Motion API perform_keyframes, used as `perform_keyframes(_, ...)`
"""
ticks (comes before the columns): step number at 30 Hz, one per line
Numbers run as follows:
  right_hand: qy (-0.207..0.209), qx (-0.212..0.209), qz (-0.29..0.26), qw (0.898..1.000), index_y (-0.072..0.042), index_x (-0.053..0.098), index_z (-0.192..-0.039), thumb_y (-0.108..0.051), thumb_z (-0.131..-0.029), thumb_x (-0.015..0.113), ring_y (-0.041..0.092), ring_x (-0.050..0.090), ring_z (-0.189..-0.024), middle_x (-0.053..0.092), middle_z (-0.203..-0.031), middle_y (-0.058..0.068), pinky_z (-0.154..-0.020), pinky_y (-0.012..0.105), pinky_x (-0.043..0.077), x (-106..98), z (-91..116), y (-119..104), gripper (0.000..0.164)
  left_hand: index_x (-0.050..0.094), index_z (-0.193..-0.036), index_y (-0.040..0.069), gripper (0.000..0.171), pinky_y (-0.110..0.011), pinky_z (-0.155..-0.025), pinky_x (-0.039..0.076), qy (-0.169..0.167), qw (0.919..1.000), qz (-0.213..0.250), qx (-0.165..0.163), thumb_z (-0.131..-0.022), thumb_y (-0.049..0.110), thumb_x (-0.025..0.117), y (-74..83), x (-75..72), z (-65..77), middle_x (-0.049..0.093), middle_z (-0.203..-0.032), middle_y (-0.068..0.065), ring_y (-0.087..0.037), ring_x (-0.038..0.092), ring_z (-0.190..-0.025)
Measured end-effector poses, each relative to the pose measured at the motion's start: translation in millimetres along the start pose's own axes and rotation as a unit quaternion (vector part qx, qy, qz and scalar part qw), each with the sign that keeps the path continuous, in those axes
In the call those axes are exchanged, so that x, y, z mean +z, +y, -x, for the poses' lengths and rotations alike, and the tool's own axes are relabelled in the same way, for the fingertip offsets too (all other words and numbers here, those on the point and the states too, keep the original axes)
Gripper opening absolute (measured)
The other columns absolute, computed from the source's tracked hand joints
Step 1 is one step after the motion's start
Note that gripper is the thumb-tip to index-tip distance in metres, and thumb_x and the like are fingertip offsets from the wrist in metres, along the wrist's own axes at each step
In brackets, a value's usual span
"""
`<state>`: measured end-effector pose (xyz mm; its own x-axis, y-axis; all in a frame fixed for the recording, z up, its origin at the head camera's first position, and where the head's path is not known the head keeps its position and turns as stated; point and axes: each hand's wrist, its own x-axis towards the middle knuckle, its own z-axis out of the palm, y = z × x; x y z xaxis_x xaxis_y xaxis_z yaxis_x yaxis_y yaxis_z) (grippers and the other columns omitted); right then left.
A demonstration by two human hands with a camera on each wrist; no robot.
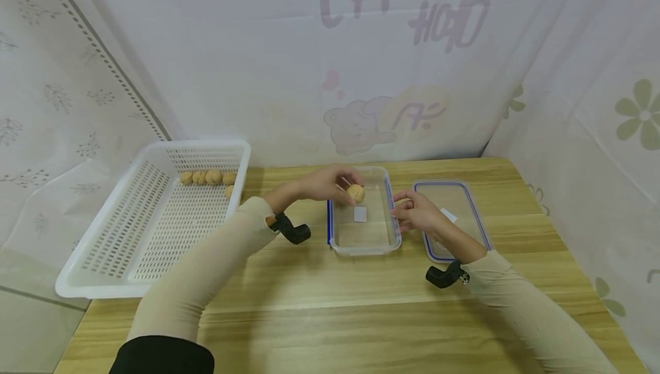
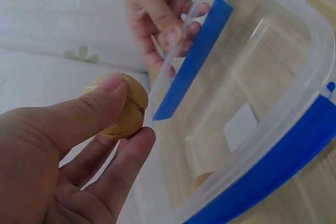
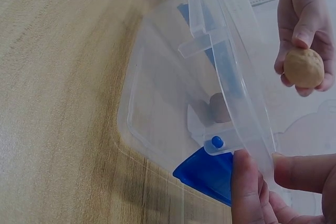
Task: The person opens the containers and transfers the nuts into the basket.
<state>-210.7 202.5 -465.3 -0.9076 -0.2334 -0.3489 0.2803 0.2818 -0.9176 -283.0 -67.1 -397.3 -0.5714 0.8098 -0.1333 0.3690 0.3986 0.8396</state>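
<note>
In the head view, my left hand [image 1: 332,184] pinches a walnut [image 1: 356,193] above a clear plastic food container [image 1: 361,250] with blue side clips. The left wrist view shows the walnut [image 2: 128,108] between thumb and fingertips, higher than the rim. My right hand [image 1: 416,212] is at the container's right side; in the right wrist view its thumb [image 3: 299,171] and fingers pinch the rim beside a blue clip [image 3: 207,174]. Another walnut [image 3: 218,107] shows blurrily through the container wall. A white label [image 1: 360,214] is on the container's bottom.
A white perforated basket [image 1: 154,291] stands at the left, with several walnuts [image 1: 213,177] along its far right corner. The container's lid [image 1: 466,213], with a blue seal, lies on the wooden table [image 1: 330,317] under my right forearm. Printed curtains [image 1: 258,76] hang behind.
</note>
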Motion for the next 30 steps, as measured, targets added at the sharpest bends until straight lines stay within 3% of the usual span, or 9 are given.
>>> perform_keyframes(16,-0.002,-0.002,0.004,1.0,0.007,0.04,-0.139,0.0,-0.102,0.058,0.016,0.061,-0.081,0.061,-0.103,0.014,-0.069,0.033,0.062,-0.5,0.3,0.1,0.041,0.062,-0.124,-0.005,0.039,-0.038,-0.099,0.053,0.074,0.9967,0.028,0.019,-0.087,-0.005,0.077,6.0,-32.0,36.0,0.066,-0.115,-0.014,-0.031,0.065,-0.11)
perform_keyframes(25,0.0,-0.001,0.004,1.0,0.007,0.04,-0.139,0.0,-0.102,0.058,0.016,0.062,-0.08,0.062,-0.104,0.015,-0.069,0.032,0.062,0.1,0.1,0.1,0.042,0.061,-0.13,-0.005,0.04,-0.041,-0.102,0.051,0.105,0.9943,0.013,-0.007,-0.091,-0.001,0.074,4.3,-46.5,63.1,0.064,-0.123,-0.016,-0.032,0.063,-0.114)
perform_keyframes(30,-0.001,-0.002,0.005,1.0,0.008,0.039,-0.14,0.0,-0.102,0.058,0.016,0.062,-0.08,0.061,-0.104,0.015,-0.069,0.033,0.062,-0.1,0.1,0.5,0.043,0.061,-0.135,0.001,0.043,-0.042,-0.1,0.053,0.119,0.9923,0.006,-0.034,-0.094,0.006,0.074,2.2,-56.2,80.9,0.061,-0.133,-0.015,-0.029,0.062,-0.119)
